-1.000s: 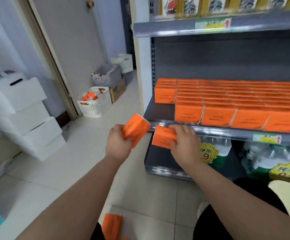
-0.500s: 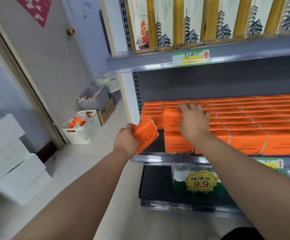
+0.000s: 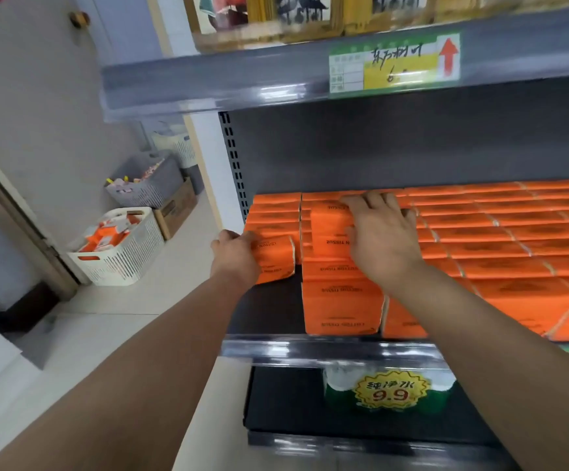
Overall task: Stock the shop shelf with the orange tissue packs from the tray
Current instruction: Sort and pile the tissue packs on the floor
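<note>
The grey shop shelf (image 3: 272, 307) holds rows of orange tissue packs (image 3: 514, 232) across its depth. My left hand (image 3: 233, 256) grips one orange pack (image 3: 276, 258) at the shelf's left end, in front of the leftmost row, above a bare dark patch of shelf. My right hand (image 3: 381, 234) rests palm down on another orange pack (image 3: 328, 229) that lies on top of the second column, a layer higher than its neighbours. Its fingers curl over the pack's far edge.
A white slotted basket (image 3: 120, 256) with orange packs stands on the floor at left, by a door frame. Behind it are a grey basket (image 3: 147, 185) and a cardboard box (image 3: 177, 209). The upper shelf edge (image 3: 242, 83) hangs overhead. Bottled water with a 9.9 tag (image 3: 390, 390) sits below.
My left hand has carried its pack from the shelf's front edge onto the shelf's left end. My right hand has stayed on top of its pack. The view has moved closer.
</note>
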